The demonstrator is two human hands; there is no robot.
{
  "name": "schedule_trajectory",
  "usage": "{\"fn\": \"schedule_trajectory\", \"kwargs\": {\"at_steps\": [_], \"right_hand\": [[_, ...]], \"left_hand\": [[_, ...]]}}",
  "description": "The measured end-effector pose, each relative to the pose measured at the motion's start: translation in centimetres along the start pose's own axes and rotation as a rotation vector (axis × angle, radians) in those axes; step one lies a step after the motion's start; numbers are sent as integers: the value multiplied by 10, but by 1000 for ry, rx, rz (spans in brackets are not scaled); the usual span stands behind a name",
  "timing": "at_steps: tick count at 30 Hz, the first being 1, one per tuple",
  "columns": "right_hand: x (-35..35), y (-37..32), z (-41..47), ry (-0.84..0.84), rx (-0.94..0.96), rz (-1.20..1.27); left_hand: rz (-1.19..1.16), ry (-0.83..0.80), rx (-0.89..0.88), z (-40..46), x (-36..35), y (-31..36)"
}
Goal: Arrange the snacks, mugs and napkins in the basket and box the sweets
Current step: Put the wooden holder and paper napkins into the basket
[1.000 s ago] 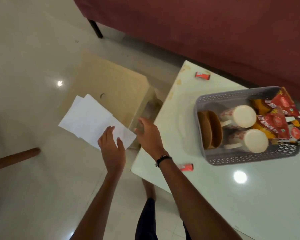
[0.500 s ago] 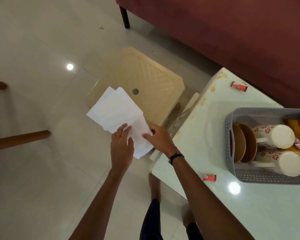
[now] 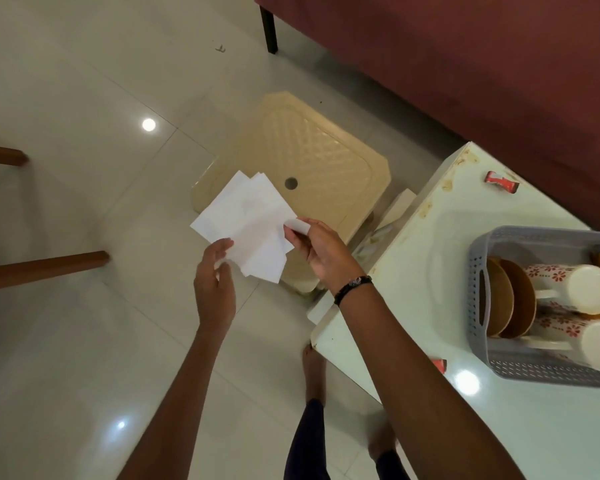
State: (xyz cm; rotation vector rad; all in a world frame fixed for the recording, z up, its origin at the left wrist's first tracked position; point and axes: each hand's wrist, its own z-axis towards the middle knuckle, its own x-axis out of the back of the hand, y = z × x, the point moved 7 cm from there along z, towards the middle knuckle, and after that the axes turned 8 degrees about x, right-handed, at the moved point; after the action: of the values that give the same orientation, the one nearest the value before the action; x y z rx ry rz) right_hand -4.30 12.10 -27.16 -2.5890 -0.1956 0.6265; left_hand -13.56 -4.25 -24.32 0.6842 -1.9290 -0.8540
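paper napkins (image 3: 246, 220), glossy floor (image 3: 84, 98), plastic basket (image 3: 478, 258)

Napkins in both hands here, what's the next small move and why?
Probably square the fanned napkins into one neat stack. The left hand grips their lower edge and the right hand pinches a corner, yet the sheets sit splayed above the stool. Tidied, they should slip more easily into the crowded basket.

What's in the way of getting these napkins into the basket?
Nothing visible stands between the napkins, held by both hands, and the basket on the table. Inside, bowls and mugs fill most of the visible room.
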Motion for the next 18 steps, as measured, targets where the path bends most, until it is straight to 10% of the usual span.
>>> {"fn": "schedule_trajectory", "kwargs": {"at_steps": [7, 18], "right_hand": [[-11, 7, 10, 39, -20, 89], [-13, 12, 17, -74, 66, -236]], "left_hand": [[767, -164, -533, 24, -24, 26], [842, -277, -620, 54, -20, 37]]}}
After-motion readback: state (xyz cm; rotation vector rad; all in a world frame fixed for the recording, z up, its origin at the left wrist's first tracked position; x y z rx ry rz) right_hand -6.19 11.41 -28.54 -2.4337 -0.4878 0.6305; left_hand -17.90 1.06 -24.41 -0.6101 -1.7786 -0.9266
